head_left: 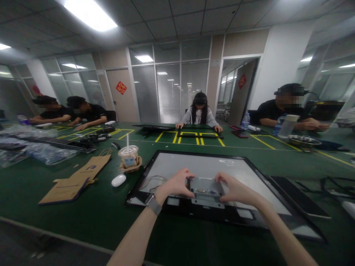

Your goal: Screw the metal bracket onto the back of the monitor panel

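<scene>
A monitor panel (210,168) lies face down on the green table (88,218), its grey metal back up inside a black frame. A small grey metal cover plate (206,188) sits near the panel's near edge. My left hand (177,183) grips the plate's left end, fingers curled over it. My right hand (234,189) grips its right end the same way. Thin coloured wires (151,181) run across the panel just left of my left hand.
A white mouse (118,180), a plastic cup with a straw (128,156) and brown paper bags (80,175) lie to the left. Another black panel (299,199) lies to the right. Several people sit round the table, one opposite with a black frame (198,135).
</scene>
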{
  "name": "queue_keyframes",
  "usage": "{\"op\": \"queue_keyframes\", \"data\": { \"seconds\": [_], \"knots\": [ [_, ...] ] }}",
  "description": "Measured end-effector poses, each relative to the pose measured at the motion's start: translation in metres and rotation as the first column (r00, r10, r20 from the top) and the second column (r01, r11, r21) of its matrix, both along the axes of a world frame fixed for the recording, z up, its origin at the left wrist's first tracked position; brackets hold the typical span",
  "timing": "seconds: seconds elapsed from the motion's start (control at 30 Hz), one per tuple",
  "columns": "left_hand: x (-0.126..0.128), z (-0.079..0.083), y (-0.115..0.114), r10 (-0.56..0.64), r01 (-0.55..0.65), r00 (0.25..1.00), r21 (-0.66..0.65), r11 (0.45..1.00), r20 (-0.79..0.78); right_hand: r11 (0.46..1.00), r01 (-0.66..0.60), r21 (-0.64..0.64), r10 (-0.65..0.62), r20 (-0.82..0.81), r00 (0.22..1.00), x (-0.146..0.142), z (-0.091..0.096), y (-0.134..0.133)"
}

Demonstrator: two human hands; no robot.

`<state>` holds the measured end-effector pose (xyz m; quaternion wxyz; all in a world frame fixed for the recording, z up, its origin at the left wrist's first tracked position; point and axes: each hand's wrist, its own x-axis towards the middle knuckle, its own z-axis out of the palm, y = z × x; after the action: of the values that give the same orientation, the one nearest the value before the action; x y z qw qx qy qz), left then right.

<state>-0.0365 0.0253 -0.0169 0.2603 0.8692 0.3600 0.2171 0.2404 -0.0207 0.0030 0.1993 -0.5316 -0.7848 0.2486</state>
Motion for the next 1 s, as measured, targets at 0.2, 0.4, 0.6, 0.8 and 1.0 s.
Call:
{"op": "queue_keyframes", "data": {
  "seconds": [0.2, 0.4, 0.6, 0.8, 1.0],
  "knots": [
    [0.005, -0.004, -0.002, 0.015, -0.013, 0.999, 0.074, 0.997, -0.030, 0.999, -0.008, 0.054, 0.004, 0.058, 0.998, -0.005, -0.003, 0.001],
    [0.003, -0.006, 0.000, -0.006, 0.007, 0.999, 0.026, 1.000, -0.034, 1.000, 0.031, -0.002, -0.031, 0.077, 0.997, -0.003, -0.005, 0.004],
    [0.004, -0.005, 0.001, -0.009, 0.001, 0.995, -0.077, 0.997, -0.102, 0.999, 0.038, -0.035, -0.038, 0.006, 0.999, 0.002, -0.014, 0.011],
    [0.001, 0.000, -0.002, 0.013, -0.021, 0.995, -0.088, 0.996, -0.097, 0.944, 0.247, 0.219, -0.235, -0.078, 0.969, 0.027, -0.019, 0.028],
    [0.006, 0.005, -0.007, 0.002, 0.013, 0.990, -0.101, 0.995, 0.144, 0.923, 0.314, 0.225, -0.374, 0.317, 0.872, 0.053, -0.034, 0.036]
  ]
}}
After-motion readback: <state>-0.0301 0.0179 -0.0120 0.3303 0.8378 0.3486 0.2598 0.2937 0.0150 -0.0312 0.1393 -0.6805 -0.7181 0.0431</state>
